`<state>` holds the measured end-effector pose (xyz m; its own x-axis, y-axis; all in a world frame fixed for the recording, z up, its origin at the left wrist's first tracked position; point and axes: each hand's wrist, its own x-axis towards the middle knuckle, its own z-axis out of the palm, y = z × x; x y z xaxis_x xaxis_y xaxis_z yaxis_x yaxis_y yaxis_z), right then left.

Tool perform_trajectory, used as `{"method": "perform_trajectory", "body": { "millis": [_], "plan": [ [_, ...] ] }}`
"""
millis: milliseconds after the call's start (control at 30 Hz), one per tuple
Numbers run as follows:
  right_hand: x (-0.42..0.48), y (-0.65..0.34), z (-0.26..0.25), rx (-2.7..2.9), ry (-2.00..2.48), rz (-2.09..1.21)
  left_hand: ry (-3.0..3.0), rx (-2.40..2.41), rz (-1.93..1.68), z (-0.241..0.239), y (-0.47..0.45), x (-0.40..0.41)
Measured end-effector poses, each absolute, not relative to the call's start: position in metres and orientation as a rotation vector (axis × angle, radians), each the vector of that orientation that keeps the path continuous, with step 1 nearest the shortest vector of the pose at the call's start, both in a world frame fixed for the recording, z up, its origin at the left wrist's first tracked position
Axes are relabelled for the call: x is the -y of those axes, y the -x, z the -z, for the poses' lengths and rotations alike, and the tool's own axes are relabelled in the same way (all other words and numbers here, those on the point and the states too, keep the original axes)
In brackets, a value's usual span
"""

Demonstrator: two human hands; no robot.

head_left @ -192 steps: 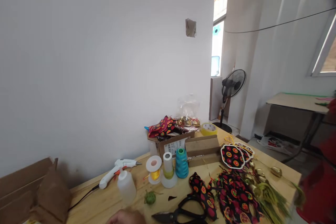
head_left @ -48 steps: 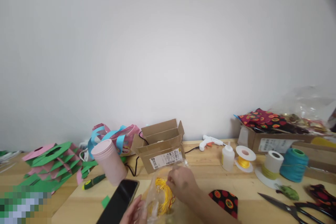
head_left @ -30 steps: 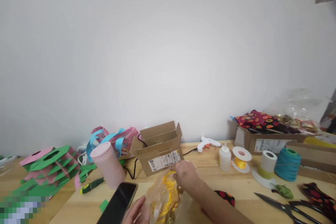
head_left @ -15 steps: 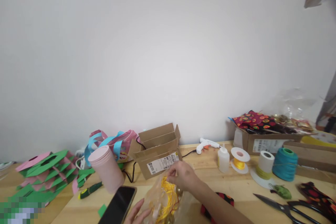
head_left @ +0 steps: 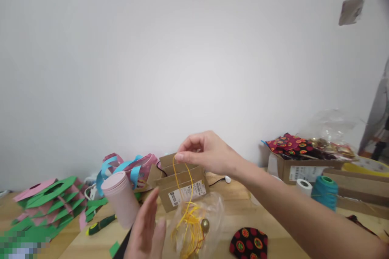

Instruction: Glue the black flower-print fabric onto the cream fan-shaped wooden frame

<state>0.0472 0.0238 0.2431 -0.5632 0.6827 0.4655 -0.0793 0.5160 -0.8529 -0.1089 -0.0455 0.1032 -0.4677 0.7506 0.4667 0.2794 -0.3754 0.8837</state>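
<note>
Pinched between the thumb and fingers of my right hand [head_left: 205, 153] is a loop of yellow cord [head_left: 191, 176], raised in front of the cardboard box. Its two strands run down to a tangle of yellow cords [head_left: 190, 226] in a clear plastic bag [head_left: 217, 210]. A round gold bell [head_left: 205, 225] lies at the tangle's right side. My left hand [head_left: 147, 226] is beside the bag, fingers stretched out, thumb apart, holding nothing. A black and red patterned cloth piece [head_left: 249, 243] lies to the right of the bag.
An open cardboard box [head_left: 182, 182] stands behind the bag. On the left are a pink canister [head_left: 120, 198], a screwdriver [head_left: 101, 224] and green and pink paper shapes [head_left: 51, 198]. To the right stand a teal thread cone [head_left: 325, 194] and a box of fabric [head_left: 306, 168].
My right hand has risen from the bag, drawing a loop of yellow cord upward. My left hand has come off the bag and turned upright. The patterned cloth is now more exposed.
</note>
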Motion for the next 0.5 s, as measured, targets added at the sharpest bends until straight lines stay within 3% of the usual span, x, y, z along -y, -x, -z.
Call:
{"method": "perform_trajectory", "body": {
  "millis": [167, 400, 500],
  "plan": [
    [-0.025, -0.052, -0.283, 1.834, 0.459, -0.856, -1.622, -1.195, -1.633, -0.145, 0.088, 0.017],
    [-0.029, -0.161, -0.347, 1.331, 0.491, -0.444, -1.708, -1.279, -1.307, -0.108, 0.118, -0.006],
    [-0.015, -0.208, -0.348, 1.256, 0.605, -0.252, -1.729, -1.297, -1.247, -0.110, 0.128, -0.007]
  ]
}}
